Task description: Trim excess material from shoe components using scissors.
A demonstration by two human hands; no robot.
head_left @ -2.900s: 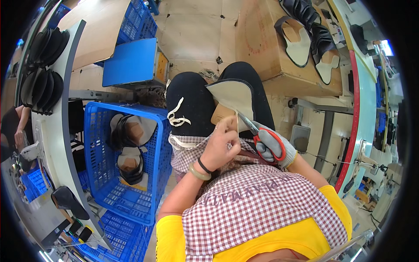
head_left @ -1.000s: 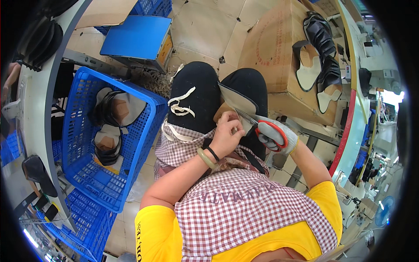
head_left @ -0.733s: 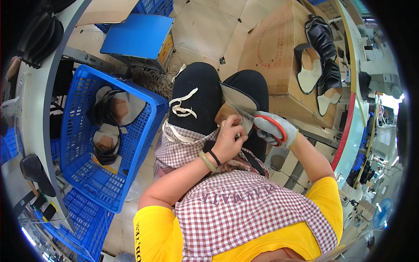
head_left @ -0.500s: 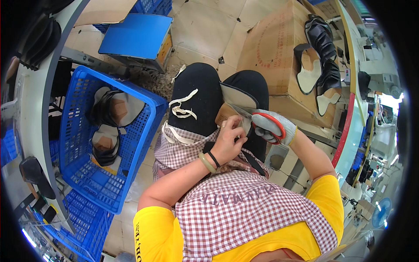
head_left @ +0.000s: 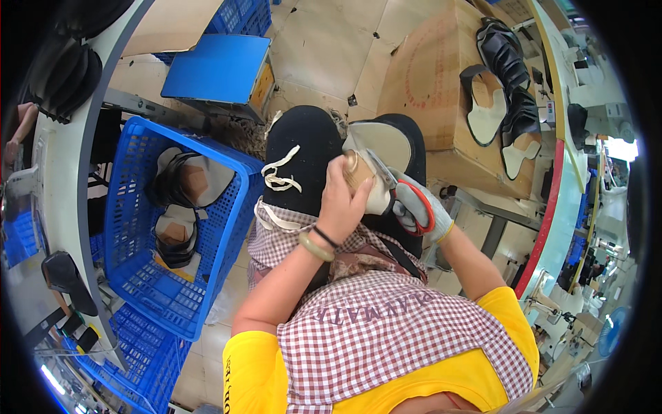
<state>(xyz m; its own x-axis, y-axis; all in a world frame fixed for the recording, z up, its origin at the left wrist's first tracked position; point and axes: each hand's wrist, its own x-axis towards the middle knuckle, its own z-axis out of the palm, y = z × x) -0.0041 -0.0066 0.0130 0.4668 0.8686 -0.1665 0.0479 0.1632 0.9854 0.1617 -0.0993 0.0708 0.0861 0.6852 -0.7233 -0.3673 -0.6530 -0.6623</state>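
Observation:
On my lap, my left hand (head_left: 340, 200) grips a shoe upper (head_left: 377, 199) with a tan inner and a pale lining, fingers and thumb pressed round its edge. My right hand (head_left: 418, 207), in a grey-white glove, is closed on red-handled scissors (head_left: 381, 168). Their blades point up and left, lying along the upper's edge just right of my left fingers; whether they are parted is unclear. Beyond the blades, a wide cream panel with a dark border (head_left: 393, 141) rests over my right thigh. Where it joins the held upper is hidden.
At left, a blue plastic crate (head_left: 176, 303) holds several black-and-cream shoe pieces (head_left: 207, 181). More black uppers (head_left: 518, 114) lie on a large carton (head_left: 427, 76) at right. A blue-topped stool (head_left: 217, 65) stands ahead. Benches flank both sides; a person's arm (head_left: 24, 127) shows far left.
My left hand has shifted left, and the upper is turned so its tan inner faces up. The scissor blades now show against its edge. Both hands keep their hold.

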